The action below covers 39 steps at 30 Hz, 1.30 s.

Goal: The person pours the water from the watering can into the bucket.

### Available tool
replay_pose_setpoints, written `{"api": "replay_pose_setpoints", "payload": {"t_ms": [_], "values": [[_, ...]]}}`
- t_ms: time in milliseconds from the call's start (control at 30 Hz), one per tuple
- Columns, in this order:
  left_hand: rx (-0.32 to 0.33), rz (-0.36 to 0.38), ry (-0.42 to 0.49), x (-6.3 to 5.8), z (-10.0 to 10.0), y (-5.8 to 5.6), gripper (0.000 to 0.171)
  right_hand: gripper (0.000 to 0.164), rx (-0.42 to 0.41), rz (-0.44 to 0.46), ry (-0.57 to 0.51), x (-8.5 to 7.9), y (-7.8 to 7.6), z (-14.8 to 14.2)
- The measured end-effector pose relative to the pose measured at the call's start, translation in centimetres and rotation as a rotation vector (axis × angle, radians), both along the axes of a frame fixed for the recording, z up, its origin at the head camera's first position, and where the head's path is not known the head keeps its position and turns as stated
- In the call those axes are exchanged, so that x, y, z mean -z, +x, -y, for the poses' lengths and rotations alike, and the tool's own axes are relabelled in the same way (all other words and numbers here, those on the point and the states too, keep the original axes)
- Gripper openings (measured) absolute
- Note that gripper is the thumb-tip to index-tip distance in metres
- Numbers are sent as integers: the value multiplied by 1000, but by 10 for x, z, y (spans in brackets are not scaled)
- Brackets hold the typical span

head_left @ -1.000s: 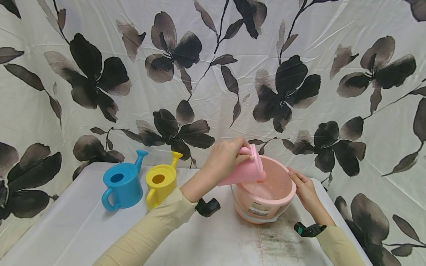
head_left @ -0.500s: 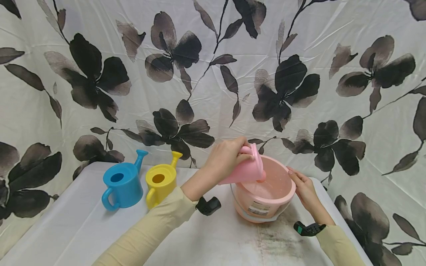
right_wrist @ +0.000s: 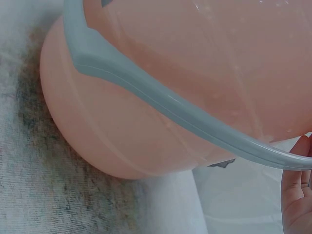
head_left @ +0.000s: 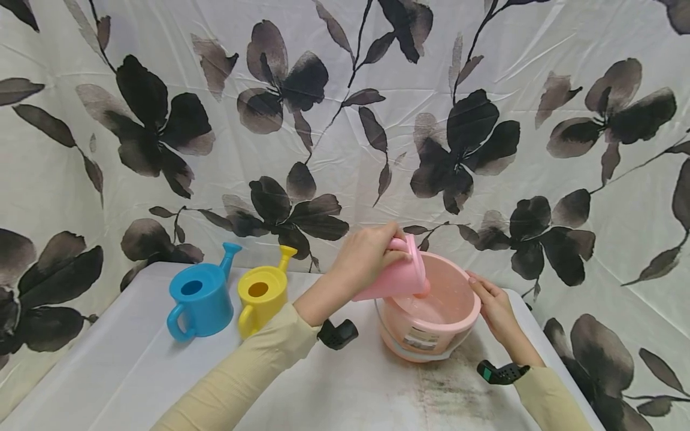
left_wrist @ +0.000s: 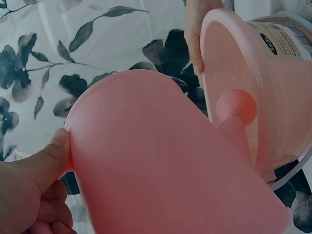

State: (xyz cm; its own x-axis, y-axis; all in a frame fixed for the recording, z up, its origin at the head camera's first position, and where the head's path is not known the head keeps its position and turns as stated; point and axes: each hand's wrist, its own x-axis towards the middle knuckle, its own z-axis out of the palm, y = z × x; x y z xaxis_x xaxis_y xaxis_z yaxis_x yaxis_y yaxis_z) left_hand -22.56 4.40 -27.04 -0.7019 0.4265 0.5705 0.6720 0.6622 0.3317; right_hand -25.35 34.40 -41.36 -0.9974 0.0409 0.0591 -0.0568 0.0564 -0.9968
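My left hand grips a pink watering can by its handle. The can is tipped, with its round spout head at the mouth of a pale pink bucket. Droplets show on the bucket's inner wall; whether water is flowing is hard to make out. On the bucket's right side, my right hand touches the rim with fairly straight fingers. A grey bail handle hangs down around the bucket.
To the left stand a blue watering can and a yellow watering can, both upright on the white-covered table. A dark stain marks the cloth in front of the bucket. Floral fabric hangs behind.
The hands, tipped can and bucket hold almost the same position throughout. The view shifts only very slightly.
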Motion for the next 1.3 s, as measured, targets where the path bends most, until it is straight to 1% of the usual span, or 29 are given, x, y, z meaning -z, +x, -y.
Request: {"api": "replay_pose_setpoints", "payload": {"t_ms": [233, 333, 633, 1000, 1300], "values": [[-21, -19, -6, 0, 2, -2, 23, 66, -10, 1, 34, 1, -2, 0], [-24, -7, -4, 0, 3, -2, 23, 66, -15, 4, 36, 0, -2, -1], [-37, 15, -4, -1, 4, -1, 23, 67, -18, -6, 14, 0, -1, 1], [-57, 7, 1, -1, 2, 0, 24, 68, -11, -12, -10, 2, -1, 1], [-44, 9, 2, 0, 2, 0, 24, 68, -9, -4, -22, 0, 0, 0]]}}
